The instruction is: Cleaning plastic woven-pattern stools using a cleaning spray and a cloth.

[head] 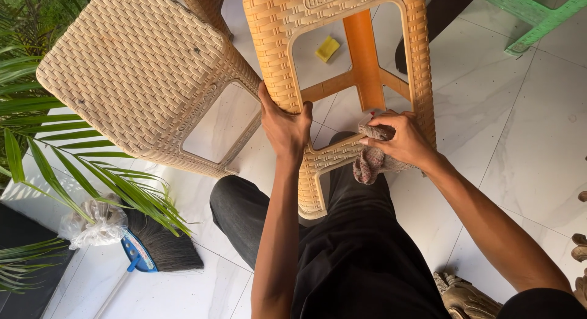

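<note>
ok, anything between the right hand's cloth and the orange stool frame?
Nothing visible. The right hand presses the cloth straight against the orange stool at its lower rail; the left hand grips the stool's left leg, clear of the cloth.

This looks like the tiled porch or patio of a home. The glossy white marble-patterned floor tiles (526, 142) run under everything. Standing on them are woven-look moulded plastic stools: a beige plastic stool with a basket-weave top (134, 68) and, just right of it, an orange plastic stool of the same weave (361, 56). Left of the beige stool, green palm fronds (73, 166) lean in from a garden edge. Below the beige stool lies a dark bristle broom with a blue collar (159, 249), a household cleaning tool.
</note>
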